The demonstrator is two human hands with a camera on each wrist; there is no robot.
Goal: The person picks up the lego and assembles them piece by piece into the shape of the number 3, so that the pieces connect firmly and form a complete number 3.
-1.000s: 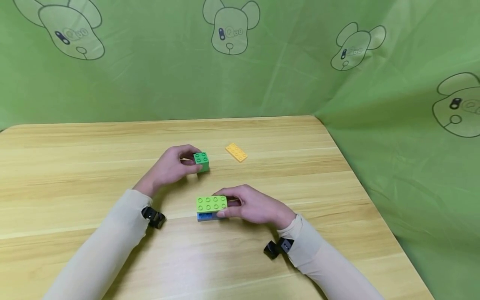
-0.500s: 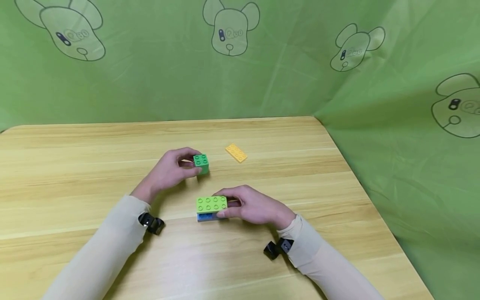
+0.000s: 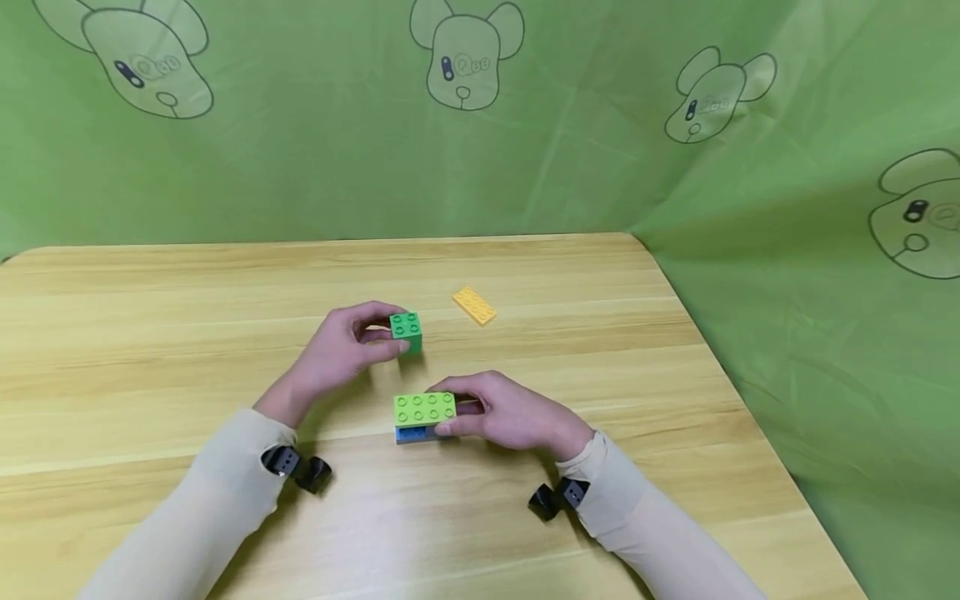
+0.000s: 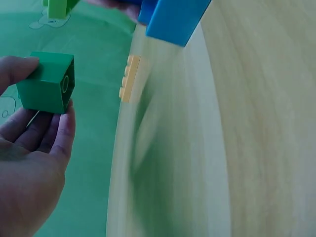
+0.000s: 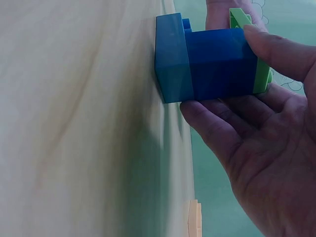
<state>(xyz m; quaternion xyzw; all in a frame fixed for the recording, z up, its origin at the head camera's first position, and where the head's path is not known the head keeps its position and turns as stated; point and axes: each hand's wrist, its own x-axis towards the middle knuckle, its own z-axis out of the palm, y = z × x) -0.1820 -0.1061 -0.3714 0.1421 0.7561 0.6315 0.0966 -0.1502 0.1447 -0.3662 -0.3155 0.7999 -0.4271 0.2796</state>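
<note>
lh (image 3: 339,348) grips grn block (image 3: 406,326) (rh (image 3: 510,412): stack (image 3: 423,409))

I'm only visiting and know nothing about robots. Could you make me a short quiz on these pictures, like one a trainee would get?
1. Fill in the blank: the left hand pinches the ____ block.
2. Multiple choice: which colour tops the stack held by the right hand? (a) blue (b) lime (c) yellow
3. True or false: the yellow piece lies on the table, untouched by either hand.

Key: 1. green; 2. b; 3. true.
</note>
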